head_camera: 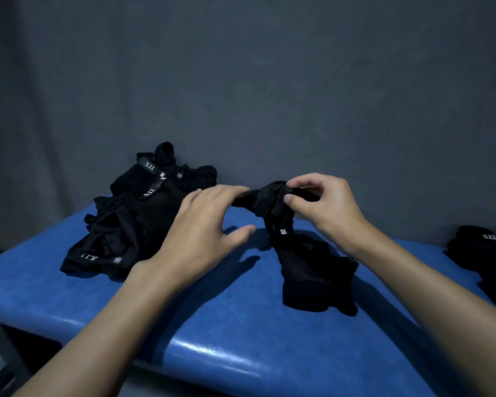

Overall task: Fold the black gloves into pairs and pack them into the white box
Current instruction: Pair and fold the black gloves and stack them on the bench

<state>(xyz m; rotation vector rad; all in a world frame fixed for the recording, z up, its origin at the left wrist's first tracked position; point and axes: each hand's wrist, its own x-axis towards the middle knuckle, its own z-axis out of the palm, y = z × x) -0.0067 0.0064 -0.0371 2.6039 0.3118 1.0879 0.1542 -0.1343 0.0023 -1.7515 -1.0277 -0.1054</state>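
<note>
Right hand (321, 207): thumb and curled fingers pinch the raised upper part of one black glove (307, 262), holding it clear of the blue padded bench (212, 325). Lifting it there presumably lets the fabric hang straight, so it can be smoothed and matched before folding. Left hand (206, 224): fingers straight and spread, gripping nothing. Its fingertips reach the glove's free end on the left, and whether they actually touch the cloth cannot be settled. The hand seems placed to take or flatten that end. The glove is bent in two runs. A short upper run lies roughly level between the two hands, and a longer run drops from the pinch toward the viewer and slightly right, with its broad lower end resting on the bench. The long axis thus goes from the raised pinch down to the bench. Which end is cuff and which is fingers cannot be told in the dark fabric. A loose pile of black gloves (132, 219) lies on the bench just beyond the left hand, apparently unsorted stock. A further group of gloves (481, 253) sits well apart at the right edge. The white box is not in view, and a grey backdrop (241, 81) stands behind the bench.
</note>
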